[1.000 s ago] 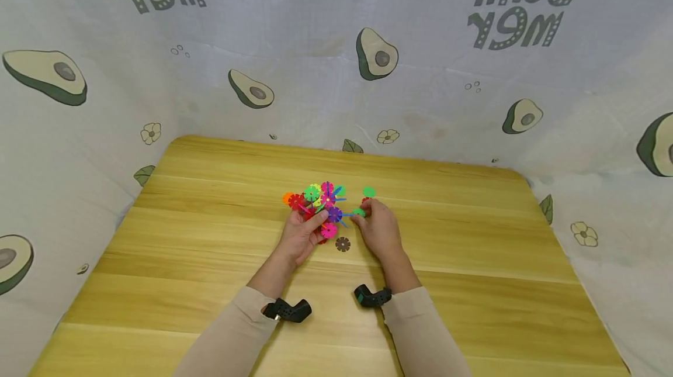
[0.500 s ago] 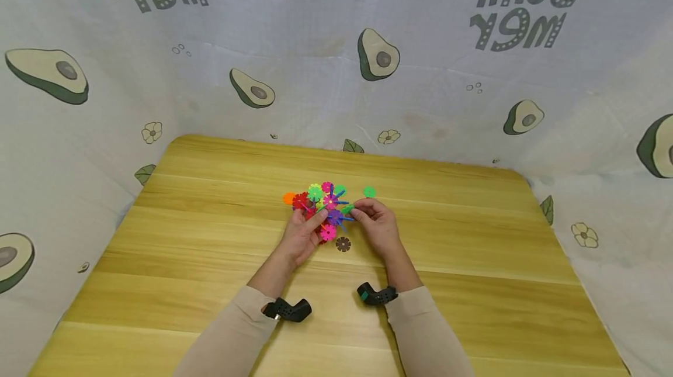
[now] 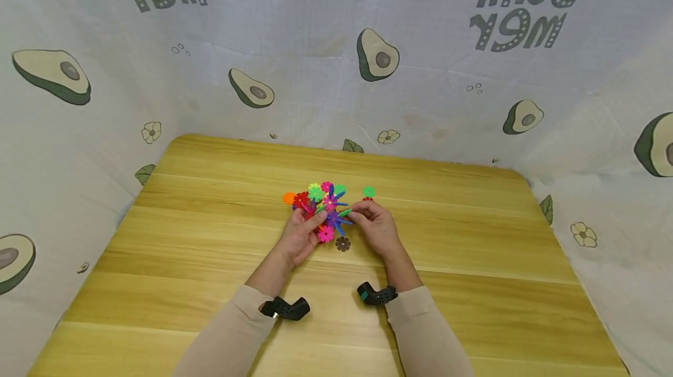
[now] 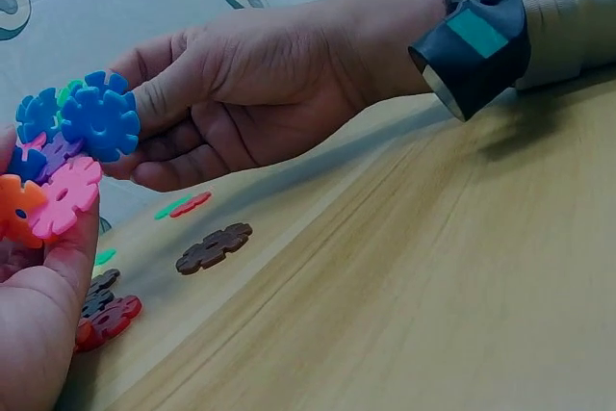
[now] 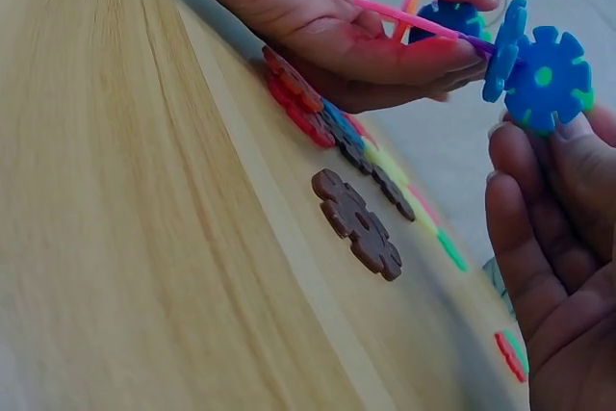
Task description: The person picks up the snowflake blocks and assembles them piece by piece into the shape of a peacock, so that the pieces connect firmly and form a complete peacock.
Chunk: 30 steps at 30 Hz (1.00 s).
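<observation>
My left hand (image 3: 301,238) holds a cluster of interlocking flower-shaped plastic discs above the table. A purple disc (image 3: 333,218) sits in the middle of it, with a pink disc (image 3: 326,234) at its lower edge. Blue discs (image 4: 100,119) stand on edge around the purple one, and an orange disc (image 4: 14,209) shows beside the pink in the left wrist view. From the right, my right hand (image 3: 377,226) pinches a green disc (image 3: 344,213) at the cluster's side. In the right wrist view a blue disc (image 5: 563,84) mostly covers that green piece, right at my right fingertips.
A brown disc (image 3: 343,244) lies on the wooden table (image 3: 473,283) just in front of the cluster. Farther back are a loose green disc (image 3: 369,191) and a red one beside it. More loose discs, including an orange one (image 3: 289,197), lie behind my left hand.
My right hand has brought the green disc leftward from beside the loose pieces to the cluster. The cluster has turned slightly in my left hand, which otherwise stays in place.
</observation>
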### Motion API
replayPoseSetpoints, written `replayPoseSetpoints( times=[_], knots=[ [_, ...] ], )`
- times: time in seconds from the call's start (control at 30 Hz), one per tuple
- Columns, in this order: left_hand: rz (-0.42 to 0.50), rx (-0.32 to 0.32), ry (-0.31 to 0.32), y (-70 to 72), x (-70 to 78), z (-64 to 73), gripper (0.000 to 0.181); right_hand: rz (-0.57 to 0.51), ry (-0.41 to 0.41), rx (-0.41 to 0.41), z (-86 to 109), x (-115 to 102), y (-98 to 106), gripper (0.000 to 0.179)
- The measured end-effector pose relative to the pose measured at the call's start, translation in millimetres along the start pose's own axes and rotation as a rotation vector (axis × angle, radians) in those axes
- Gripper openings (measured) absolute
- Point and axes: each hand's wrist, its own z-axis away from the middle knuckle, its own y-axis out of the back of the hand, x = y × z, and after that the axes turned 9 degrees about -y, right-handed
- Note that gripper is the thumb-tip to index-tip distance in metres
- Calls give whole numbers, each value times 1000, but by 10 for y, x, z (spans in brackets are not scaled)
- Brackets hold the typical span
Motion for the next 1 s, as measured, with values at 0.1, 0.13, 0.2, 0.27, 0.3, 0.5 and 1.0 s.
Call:
replayPoseSetpoints(
  times=[0.1,0.13,0.2,0.27,0.3,0.5,1.0],
  knots=[
    [-30,-15,0,6,0,1,45,24,1,-10,13,-18,-8,13],
    [-39,-19,-1,8,0,2,46,43,0,-8,19,-25,-11,13],
    [-47,-21,-6,8,-1,1,45,77,-3,-2,32,-38,-15,12],
    [-52,-18,-13,5,-1,1,45,107,-5,10,40,-44,-16,11],
    [-55,-18,-16,5,-2,1,45,119,-5,15,40,-44,-15,11],
    [-91,-3,-39,-25,-4,1,48,164,-36,15,37,-47,80,17],
    [-624,-51,-167,-55,-13,40,45,919,-188,308,-63,87,219,41]
  ],
)
